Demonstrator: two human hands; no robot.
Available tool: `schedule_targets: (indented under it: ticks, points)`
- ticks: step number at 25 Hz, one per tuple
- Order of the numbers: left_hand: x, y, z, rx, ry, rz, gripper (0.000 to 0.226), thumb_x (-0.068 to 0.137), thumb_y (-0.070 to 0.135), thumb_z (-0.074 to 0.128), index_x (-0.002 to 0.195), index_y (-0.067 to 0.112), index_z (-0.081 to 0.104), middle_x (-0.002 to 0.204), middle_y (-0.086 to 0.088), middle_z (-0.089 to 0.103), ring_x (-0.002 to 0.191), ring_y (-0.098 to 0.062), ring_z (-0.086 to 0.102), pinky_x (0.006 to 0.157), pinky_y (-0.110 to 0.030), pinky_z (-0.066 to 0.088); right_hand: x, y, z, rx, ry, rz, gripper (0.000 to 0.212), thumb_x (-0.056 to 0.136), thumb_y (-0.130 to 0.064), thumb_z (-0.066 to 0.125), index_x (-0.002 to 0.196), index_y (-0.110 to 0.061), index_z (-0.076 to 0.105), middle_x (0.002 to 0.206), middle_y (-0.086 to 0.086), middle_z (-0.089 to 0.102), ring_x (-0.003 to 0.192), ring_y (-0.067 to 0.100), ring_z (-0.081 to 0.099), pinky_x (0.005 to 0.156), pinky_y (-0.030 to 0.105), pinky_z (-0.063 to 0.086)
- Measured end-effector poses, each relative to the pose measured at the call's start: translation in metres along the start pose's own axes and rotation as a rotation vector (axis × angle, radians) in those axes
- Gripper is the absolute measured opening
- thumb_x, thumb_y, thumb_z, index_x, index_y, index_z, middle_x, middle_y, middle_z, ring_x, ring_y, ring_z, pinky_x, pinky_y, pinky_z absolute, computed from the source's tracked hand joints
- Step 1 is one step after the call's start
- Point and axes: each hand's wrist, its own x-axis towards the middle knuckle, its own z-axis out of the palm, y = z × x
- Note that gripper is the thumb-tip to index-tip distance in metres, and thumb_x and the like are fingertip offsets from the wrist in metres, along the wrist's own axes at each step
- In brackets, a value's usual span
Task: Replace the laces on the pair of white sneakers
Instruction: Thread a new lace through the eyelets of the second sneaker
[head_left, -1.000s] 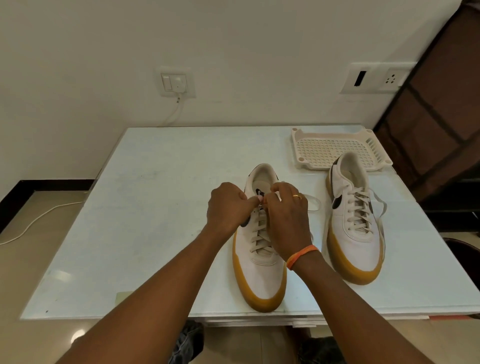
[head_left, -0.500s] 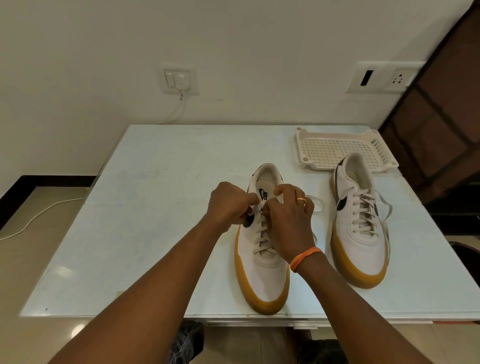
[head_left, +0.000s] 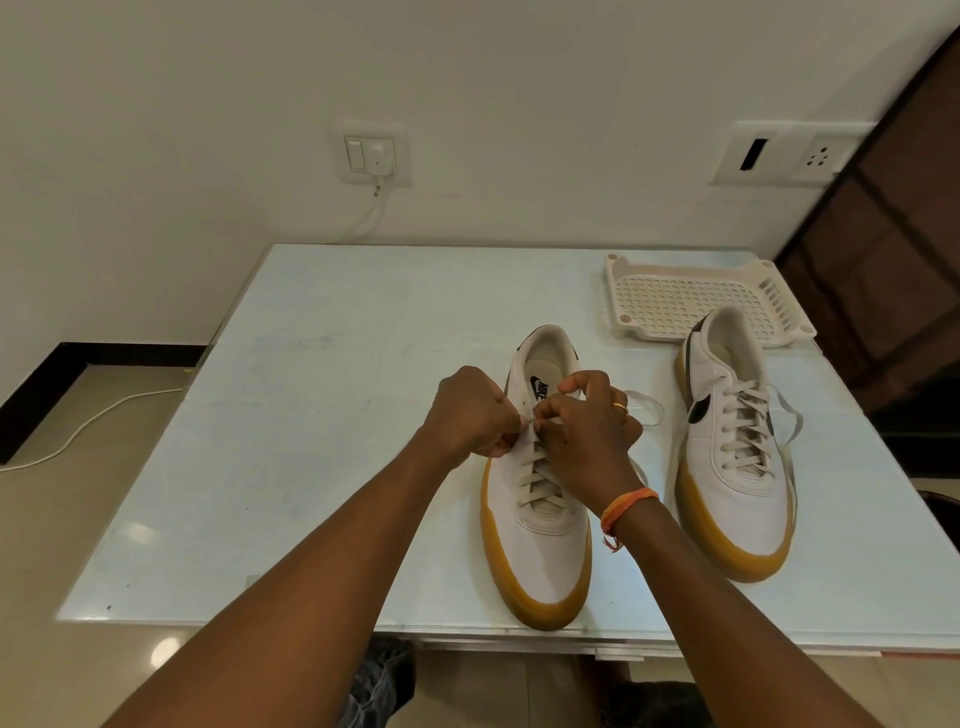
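between both hands' grip (head_left: 530, 422), lace (head_left: 535, 470)

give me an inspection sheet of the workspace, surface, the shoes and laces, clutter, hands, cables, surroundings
Surface: pale glass-topped table, both shoes on it.
Job's things: near sneaker, laced up most of the way; lace being worked near the top eyelets. Far sneaker laced, its ends loose.
Clutter: white plastic tray behind the far sneaker.
Hands: left hand and right hand both pinch the lace at the top of the near sneaker.
Cables: white cable from the wall plug; another on the floor.
Surroundings: wall, socket plate, dark wooden frame at right.
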Motion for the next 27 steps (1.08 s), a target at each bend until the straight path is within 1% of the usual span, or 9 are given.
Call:
schedule_targets:
  ticks: [5, 9, 14, 16, 18, 20, 23, 25, 27]
  points:
    - [-0.002, 0.005, -0.011, 0.074, 0.041, 0.017, 0.012, 0.077, 0.010, 0.073, 0.077, -0.002, 0.073, 0.071, -0.014, 0.073, 0.063, -0.022, 0.073, 0.064, -0.034, 0.062, 0.007, 0.008, -0.015, 0.073, -0.092, -0.028, 0.008, 0.090, -0.033, 0.063, 0.092, -0.036, 0.070, 0.121, -0.010, 0.043, 0.122, 0.018, 0.034, 0.102, 0.043, 0.026]
    - [0.000, 0.003, -0.044, 0.047, 0.139, -0.075, 0.012, 0.077, 0.010, 0.072, 0.078, -0.002, 0.071, 0.072, -0.014, 0.073, 0.065, -0.022, 0.073, 0.065, -0.033, 0.062, 0.009, 0.024, -0.029, 0.323, -0.066, -0.054, 0.027, 0.087, -0.038, 0.040, 0.085, -0.051, 0.063, 0.104, -0.026, 0.055, 0.117, 0.015, 0.043, 0.099, 0.054, 0.038]
    - [0.003, -0.013, -0.087, -0.169, 0.479, -0.094, 0.016, 0.076, 0.010, 0.071, 0.078, -0.006, 0.069, 0.072, -0.016, 0.072, 0.057, -0.022, 0.071, 0.060, -0.034, 0.061, 0.015, 0.037, -0.034, 0.396, -0.068, -0.033, 0.038, 0.084, -0.033, 0.035, 0.092, -0.056, 0.065, 0.107, -0.025, 0.066, 0.119, 0.014, 0.051, 0.102, 0.056, 0.034]
    - [0.007, -0.020, -0.095, -0.201, 0.656, -0.026, 0.017, 0.077, 0.011, 0.070, 0.078, -0.006, 0.068, 0.069, -0.014, 0.071, 0.051, -0.021, 0.070, 0.064, -0.039, 0.062, 0.017, 0.039, -0.034, 0.434, -0.081, -0.034, 0.037, 0.085, -0.031, 0.037, 0.093, -0.050, 0.068, 0.107, -0.024, 0.067, 0.117, 0.011, 0.053, 0.103, 0.056, 0.035]
    - [0.012, -0.025, -0.093, -0.194, 0.708, 0.006, 0.018, 0.080, 0.012, 0.069, 0.077, -0.006, 0.068, 0.065, -0.013, 0.069, 0.049, -0.023, 0.069, 0.065, -0.044, 0.062, 0.018, 0.040, -0.035, 0.482, -0.090, -0.035, 0.034, 0.091, -0.024, 0.041, 0.097, -0.039, 0.071, 0.107, -0.019, 0.068, 0.112, 0.009, 0.057, 0.103, 0.053, 0.036]
    - [0.013, -0.024, -0.082, -0.139, 0.562, -0.074, 0.024, 0.084, 0.018, 0.072, 0.082, -0.004, 0.063, 0.068, -0.013, 0.068, 0.053, -0.028, 0.070, 0.066, -0.046, 0.062, 0.018, 0.040, -0.036, 0.553, -0.098, -0.017, 0.034, 0.095, -0.010, 0.044, 0.105, -0.028, 0.071, 0.109, -0.013, 0.068, 0.106, 0.015, 0.061, 0.100, 0.044, 0.044]
    - [0.001, -0.018, -0.055, 0.041, 0.207, -0.258, 0.038, 0.087, 0.036, 0.072, 0.082, 0.002, 0.054, 0.075, -0.011, 0.064, 0.062, -0.030, 0.072, 0.064, -0.038, 0.062, 0.015, 0.039, -0.042, 0.605, 0.004, 0.065, 0.033, 0.090, 0.001, 0.049, 0.102, -0.021, 0.069, 0.110, -0.007, 0.065, 0.095, 0.017, 0.065, 0.070, 0.016, 0.049]
    - [-0.009, -0.012, -0.031, 0.044, -0.009, -0.298, 0.045, 0.090, 0.043, 0.065, 0.087, -0.002, 0.063, 0.075, -0.010, 0.067, 0.056, -0.023, 0.069, 0.048, -0.025, 0.055, 0.011, 0.044, -0.047, 0.566, 0.058, 0.181, 0.021, 0.088, 0.001, 0.053, 0.090, -0.013, 0.068, 0.099, 0.003, 0.067, 0.084, 0.021, 0.068, 0.057, 0.016, 0.045]
    - [-0.014, -0.008, -0.008, -0.060, -0.127, -0.314, 0.048, 0.091, 0.046, 0.063, 0.092, -0.002, 0.068, 0.078, -0.010, 0.069, 0.053, -0.019, 0.067, 0.042, -0.020, 0.050, 0.005, 0.048, -0.051, 0.513, -0.084, 0.349, 0.012, 0.089, -0.006, 0.058, 0.088, -0.003, 0.069, 0.091, 0.014, 0.070, 0.076, 0.021, 0.068, 0.057, 0.025, 0.049]
